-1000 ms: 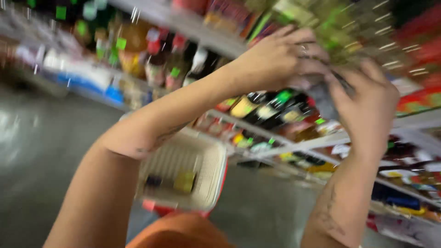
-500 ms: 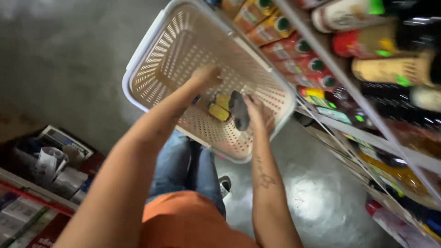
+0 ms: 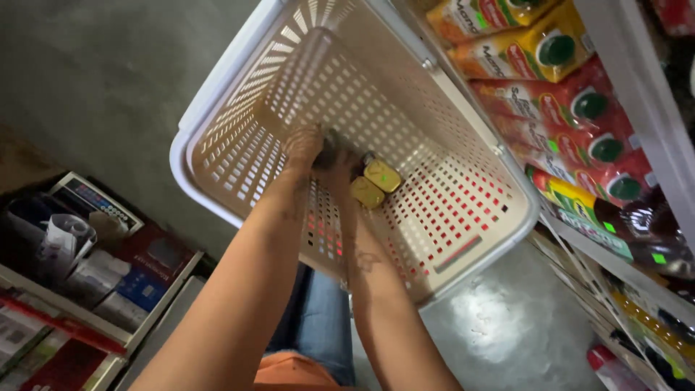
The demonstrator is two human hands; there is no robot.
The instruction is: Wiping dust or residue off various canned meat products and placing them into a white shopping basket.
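Both my hands reach down into a cream plastic shopping basket with slotted walls. My left hand rests on the basket's bottom, fingers curled down. My right hand is right beside it, closed on a small dark packet that shows between the two hands and is mostly hidden. Whether my left hand also grips it is unclear. Two small yellow-topped tins lie on the basket floor just right of my right hand.
A shop shelf runs along the right with red and yellow pouches with green caps and dark bottles. A low shelf with boxes stands at the left. Grey concrete floor lies beyond the basket.
My hands came down from the upper shelf into the basket. My right hand carried the dark packet to the basket's bottom, and both hands now meet there.
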